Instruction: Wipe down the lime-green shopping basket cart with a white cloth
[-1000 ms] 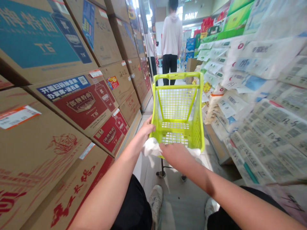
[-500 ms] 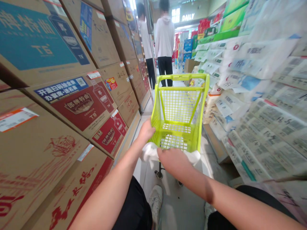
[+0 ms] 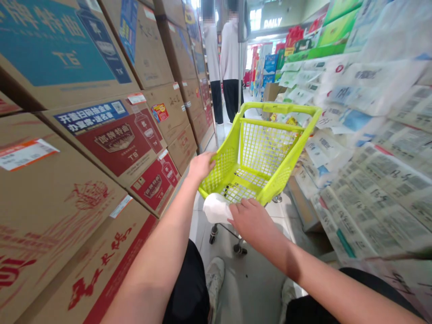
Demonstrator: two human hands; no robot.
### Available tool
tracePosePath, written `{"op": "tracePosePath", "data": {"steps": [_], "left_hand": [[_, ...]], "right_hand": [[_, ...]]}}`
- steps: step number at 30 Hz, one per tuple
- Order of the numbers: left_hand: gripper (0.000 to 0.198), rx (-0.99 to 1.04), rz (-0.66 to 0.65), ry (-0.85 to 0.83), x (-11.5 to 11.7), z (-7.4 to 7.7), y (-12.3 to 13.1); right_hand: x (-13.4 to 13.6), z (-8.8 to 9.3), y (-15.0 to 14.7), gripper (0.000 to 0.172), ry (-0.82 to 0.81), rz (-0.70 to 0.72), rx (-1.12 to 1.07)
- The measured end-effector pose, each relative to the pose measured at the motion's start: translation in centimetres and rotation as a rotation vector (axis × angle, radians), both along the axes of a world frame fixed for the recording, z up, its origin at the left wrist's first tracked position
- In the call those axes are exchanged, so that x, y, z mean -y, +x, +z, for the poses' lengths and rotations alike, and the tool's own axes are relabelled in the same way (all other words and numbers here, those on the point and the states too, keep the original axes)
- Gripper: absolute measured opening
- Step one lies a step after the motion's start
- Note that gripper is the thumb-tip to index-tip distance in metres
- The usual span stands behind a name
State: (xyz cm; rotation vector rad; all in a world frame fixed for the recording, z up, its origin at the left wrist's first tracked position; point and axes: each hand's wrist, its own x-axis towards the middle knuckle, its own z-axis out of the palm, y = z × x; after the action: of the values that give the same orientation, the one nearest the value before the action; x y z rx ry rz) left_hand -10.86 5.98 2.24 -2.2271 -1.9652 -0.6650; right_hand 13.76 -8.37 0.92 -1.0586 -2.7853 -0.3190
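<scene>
A lime-green plastic shopping cart (image 3: 270, 127) stands in front of me, turned at an angle with its far bar toward the right. My left hand (image 3: 201, 165) is closed over the basket's left rim. My right hand (image 3: 251, 219) is closed on a white cloth (image 3: 218, 209), pressing it against the near edge of the basket. The cloth hangs bunched to the left of my fingers and hides part of that edge. Through the grid the basket floor shows bare. Below, the cart's black wheels (image 3: 240, 249) rest on the floor.
Stacked cardboard cartons (image 3: 124, 148) line the left side. White tissue packs (image 3: 357, 180) are piled on the right. Two people (image 3: 230, 54) stand up the aisle, near an upright metal pole (image 3: 240, 72). My shoes (image 3: 215, 274) are on the tiled floor.
The cart has swung round, its far bar going right and its near end left. The cloth, spread on both sides of my right hand before, now shows only on its left.
</scene>
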Motion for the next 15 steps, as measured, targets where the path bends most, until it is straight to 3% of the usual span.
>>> {"op": "tracePosePath", "data": {"steps": [2, 4, 6, 8, 9, 11, 15], "left_hand": [[0.036, -0.071, 0.037, 0.101, 0.7, 0.8, 0.1], [0.037, -0.031, -0.01, 0.098, 2.1, 1.4, 1.0], [0.042, 0.093, -0.187, -0.078, 3.9, 1.7, 2.4], [0.049, 0.202, -0.454, -0.408, 5.6, 1.6, 3.7], [0.05, 0.226, -0.522, -0.539, 6.3, 1.5, 4.2], [0.05, 0.243, -0.553, -0.67, 7.4, 1.3, 4.8], [0.046, 0.3, -0.546, -0.678, 7.8, 1.2, 4.6]], "right_hand": [[-0.6, 0.0, 0.5, 0.024, 0.07, 0.065, -0.058], [-1.5, 0.2, 1.5, 0.031, 0.087, 0.095, -0.107], [-2.8, 0.6, 3.1, 0.043, 0.072, 0.083, -0.165], [-4.3, 1.1, 4.9, 0.051, 0.065, 0.01, -0.242], [-5.1, 1.3, 5.8, 0.052, 0.065, -0.043, -0.278], [-6.6, 1.5, 7.4, 0.05, 0.045, -0.123, -0.323], [-8.6, 1.0, 8.4, 0.036, -0.113, -0.081, -0.445]]}}
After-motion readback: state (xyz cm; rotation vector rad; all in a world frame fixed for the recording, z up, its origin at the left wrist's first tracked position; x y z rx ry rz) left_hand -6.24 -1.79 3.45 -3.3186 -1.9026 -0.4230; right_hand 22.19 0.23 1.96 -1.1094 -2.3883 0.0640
